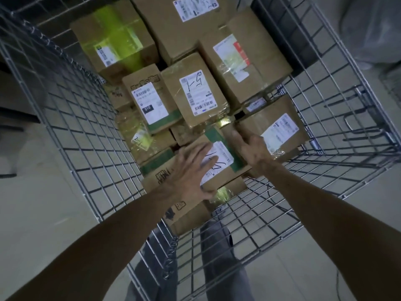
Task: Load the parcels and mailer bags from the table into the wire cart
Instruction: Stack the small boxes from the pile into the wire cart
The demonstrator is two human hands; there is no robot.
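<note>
Wire cart (71,131) mesh rises at the left, with parcels packed inside it. Left hand (191,170) lies flat on the labelled parcel (223,155) – fingers straight and spread over its white label, gripping nothing. This parcel sits at the near end of the cart, on top of other boxes. Right hand (251,148) touches its right edge, fingers straight and pointing away from the person. To seat it well, I would press down evenly and push it against the neighbour box (277,131), so that no corner hangs. Its long axis seems to run from near left to far right – the hand hides part – green-taped end rightward.
</note>
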